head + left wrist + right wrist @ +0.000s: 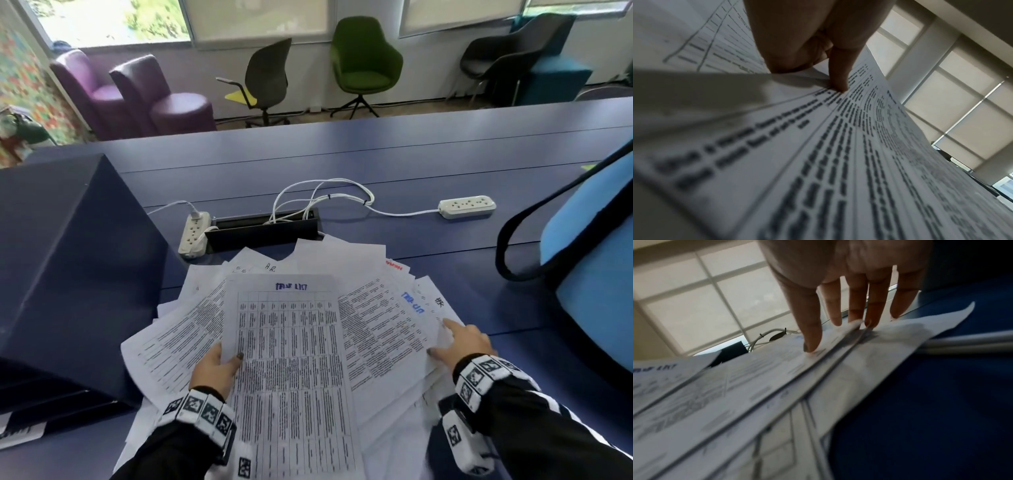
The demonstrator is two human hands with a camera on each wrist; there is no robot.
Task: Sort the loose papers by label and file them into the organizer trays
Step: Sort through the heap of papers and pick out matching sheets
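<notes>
The papers (342, 308) are lying fanned on the table (411, 164). The left hand (214, 368) is pinching the top sheet (291, 359); the right hand (469, 342) is pressing flat-fingered. Lifting carelessly could be dragging neighbours off the edge.

Blue desk (411, 154); purple armchairs (137, 96), green chair (363, 65), black chairs beyond (against wall); blinds (260, 17) over daylit windows.

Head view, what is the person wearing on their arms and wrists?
Both arms are in black sleeves; the right sleeve shows thin white stripes. Each wrist carries a white band of square black-and-white coded markers, the left band and the right band. A white camera unit with another marker sits under the right wrist. Fingernails look dark.
</notes>
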